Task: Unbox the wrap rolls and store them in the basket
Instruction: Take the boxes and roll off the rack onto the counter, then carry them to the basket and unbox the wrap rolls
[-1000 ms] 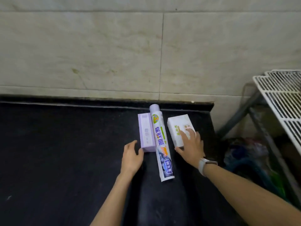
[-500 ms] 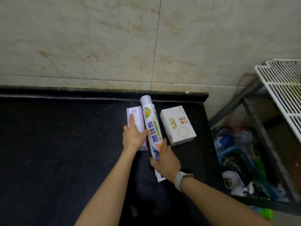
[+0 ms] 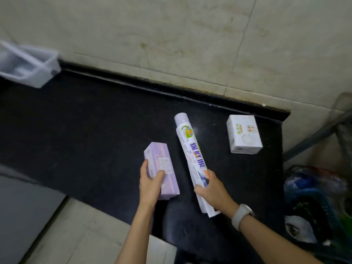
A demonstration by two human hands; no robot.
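Left hand [image 3: 150, 184] gripping long lilac cardboard box [image 3: 162, 169] by near end, frame centre. Right hand [image 3: 213, 189] wrapping around lower part of long white printed wrap roll pack [image 3: 192, 159], just right of lilac box. Both sitting over black stone counter [image 3: 95, 130]. Small white square box [image 3: 243, 137] lying further right. White plastic basket [image 3: 28, 65] blurring at upper left, well apart.

I am seeing a black, polished stone-like countertop [image 3: 95, 130] giving off faint reflections. The lilac rectangular cardboard box [image 3: 162, 168] is looking matt, while the long white printed wrap roll [image 3: 190, 147] is showing a glossy film sheen. The white square carton [image 3: 243, 136] is appearing smooth, and the pale wall tiles [image 3: 152, 35] are looking dull and stained.
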